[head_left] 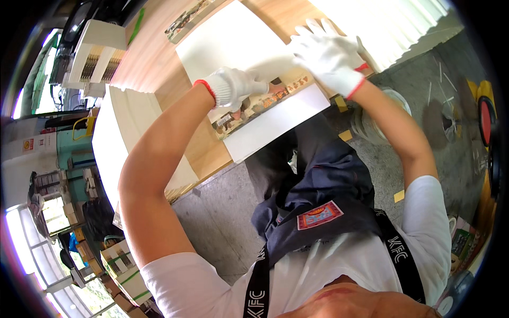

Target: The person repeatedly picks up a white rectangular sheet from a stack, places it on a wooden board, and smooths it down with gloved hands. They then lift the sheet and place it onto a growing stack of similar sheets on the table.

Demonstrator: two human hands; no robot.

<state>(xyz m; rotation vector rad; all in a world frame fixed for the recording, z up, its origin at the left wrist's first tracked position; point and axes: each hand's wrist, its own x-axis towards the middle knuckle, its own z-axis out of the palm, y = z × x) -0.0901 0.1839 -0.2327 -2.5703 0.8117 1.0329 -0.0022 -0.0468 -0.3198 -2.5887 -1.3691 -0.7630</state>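
A large white sheet (228, 45) lies on a wooden table (151, 58), with a narrow printed colour strip (260, 103) across it and a second white sheet (275, 124) below the strip. My left hand (236, 87), in a white knit glove with a red cuff, presses fingers closed down on the strip's left part. My right hand (328, 53), gloved the same way, lies flat with fingers spread on the sheet's upper right edge. Neither hand lifts anything clear of the table.
A stack of white sheets (114, 143) sits left of the work area. Another printed strip (188, 18) lies at the table's far edge. Grey concrete floor (222, 217) is below, with a round white bucket (371, 124) at right. Boxes (124, 267) stand at lower left.
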